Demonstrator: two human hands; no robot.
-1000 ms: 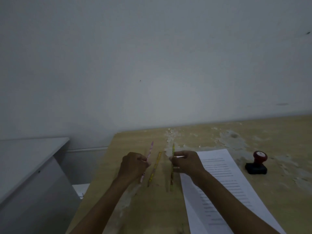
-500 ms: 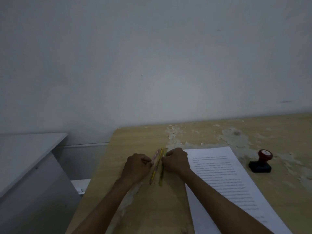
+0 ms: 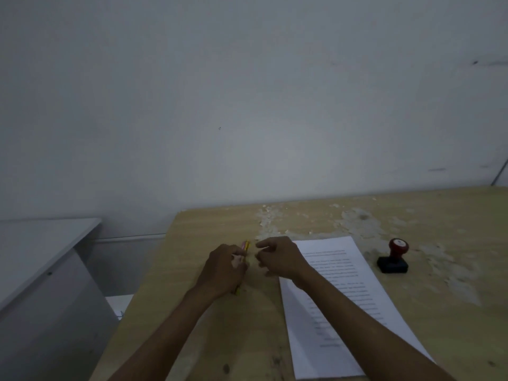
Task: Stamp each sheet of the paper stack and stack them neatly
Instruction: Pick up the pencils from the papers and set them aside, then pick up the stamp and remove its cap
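The pencils (image 3: 245,246) that lay apart on the table (image 3: 316,224) one second ago are now gathered in the left hand (image 3: 224,266), whose grip is clenched around them, while the right hand (image 3: 279,258) has let go and hangs loosely open just beside. The paper stack (image 3: 346,270) lies to the right of the hands, partly under the right forearm, and the stamp (image 3: 393,258) stands untouched further right. It seems the space is being cleared first, so no sheet is stamped yet.
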